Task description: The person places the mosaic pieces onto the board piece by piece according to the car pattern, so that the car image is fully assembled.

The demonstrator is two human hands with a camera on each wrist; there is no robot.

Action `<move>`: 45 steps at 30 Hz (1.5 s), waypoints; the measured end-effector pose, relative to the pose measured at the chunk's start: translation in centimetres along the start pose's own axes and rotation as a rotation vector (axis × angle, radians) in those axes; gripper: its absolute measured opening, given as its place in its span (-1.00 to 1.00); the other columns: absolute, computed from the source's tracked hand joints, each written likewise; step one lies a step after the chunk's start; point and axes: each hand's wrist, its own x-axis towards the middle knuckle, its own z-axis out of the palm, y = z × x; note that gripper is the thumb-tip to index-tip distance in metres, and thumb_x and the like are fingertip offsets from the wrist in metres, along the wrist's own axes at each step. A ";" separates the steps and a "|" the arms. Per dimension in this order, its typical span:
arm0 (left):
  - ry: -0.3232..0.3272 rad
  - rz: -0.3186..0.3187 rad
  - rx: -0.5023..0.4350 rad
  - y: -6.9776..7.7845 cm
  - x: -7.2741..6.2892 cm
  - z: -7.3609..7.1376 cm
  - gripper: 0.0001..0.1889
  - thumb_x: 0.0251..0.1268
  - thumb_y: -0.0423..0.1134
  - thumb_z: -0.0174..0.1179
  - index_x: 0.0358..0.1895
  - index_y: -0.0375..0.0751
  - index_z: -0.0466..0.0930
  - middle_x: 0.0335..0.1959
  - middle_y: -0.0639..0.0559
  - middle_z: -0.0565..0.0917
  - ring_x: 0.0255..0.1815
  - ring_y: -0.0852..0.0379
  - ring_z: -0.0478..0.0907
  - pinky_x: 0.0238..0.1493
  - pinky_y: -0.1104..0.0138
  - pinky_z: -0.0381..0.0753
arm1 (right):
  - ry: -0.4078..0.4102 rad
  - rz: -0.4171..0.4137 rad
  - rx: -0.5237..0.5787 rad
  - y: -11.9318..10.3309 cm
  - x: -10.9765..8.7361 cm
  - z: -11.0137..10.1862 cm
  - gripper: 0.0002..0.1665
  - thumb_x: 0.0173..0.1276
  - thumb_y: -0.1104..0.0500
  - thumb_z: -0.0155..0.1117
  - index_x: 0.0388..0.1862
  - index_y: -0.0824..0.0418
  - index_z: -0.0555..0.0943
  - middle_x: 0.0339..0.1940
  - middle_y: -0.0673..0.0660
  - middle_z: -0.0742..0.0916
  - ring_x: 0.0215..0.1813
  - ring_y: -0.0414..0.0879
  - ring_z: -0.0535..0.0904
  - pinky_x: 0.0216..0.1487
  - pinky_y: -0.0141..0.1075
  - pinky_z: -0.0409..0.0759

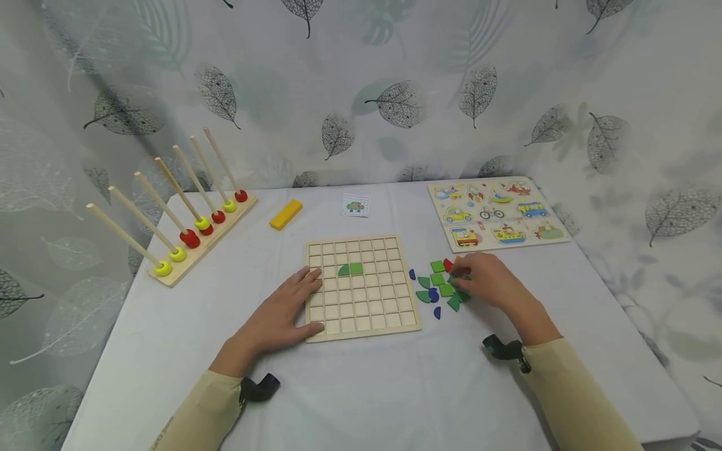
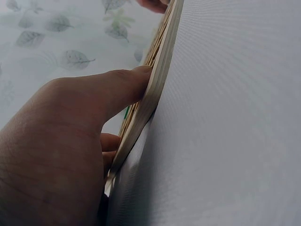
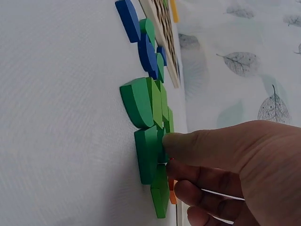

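A square wooden grid board [image 1: 366,336] lies on the table. Side by side in its cells sit a dark green quarter-circle [image 1: 343,270] and a light green square [image 1: 356,269]. My left hand [image 1: 284,310] rests along the board's left edge with fingers spread. Its thumb [image 2: 127,87] presses the near rim in the left wrist view. To the right of the board, my right hand [image 1: 487,279] reaches into a scatter of loose pieces. Thumb and index finger pinch at a dark green piece [image 3: 162,145], mostly hidden by the fingers in the right wrist view.
Blue half-circles [image 1: 437,312], green squares [image 1: 446,290] and a red piece [image 1: 448,265] lie around the right hand. Behind stand a picture puzzle board [image 1: 479,227], a small pattern card [image 1: 355,205] and a yellow block [image 1: 286,214]. A peg rack with beads [image 1: 211,241] is at left.
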 end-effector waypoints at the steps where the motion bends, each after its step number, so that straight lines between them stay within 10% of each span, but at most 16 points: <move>1: -0.001 -0.001 0.000 0.0 0.0 0.0 -0.06 0.41 0.27 0.30 0.68 -0.22 0.30 0.79 0.06 0.11 0.80 0.00 -0.11 0.68 -0.05 0.12 | 0.002 -0.002 -0.005 0.0 0.0 0.0 -0.74 0.39 0.25 0.58 0.03 0.25 0.82 -0.14 0.09 0.82 -0.02 0.07 0.70 0.18 0.09 0.68; 45: 0.022 0.025 0.009 0.5 -0.1 -0.4 -0.07 0.41 0.27 0.30 0.66 -0.26 0.32 0.77 -0.02 0.17 0.78 -0.09 -0.03 0.66 -0.10 0.17 | 0.125 -0.026 0.004 -0.9 0.0 -0.5 -0.63 0.41 0.20 0.56 0.15 0.28 0.79 -0.05 0.16 0.81 0.05 0.13 0.67 0.18 0.14 0.66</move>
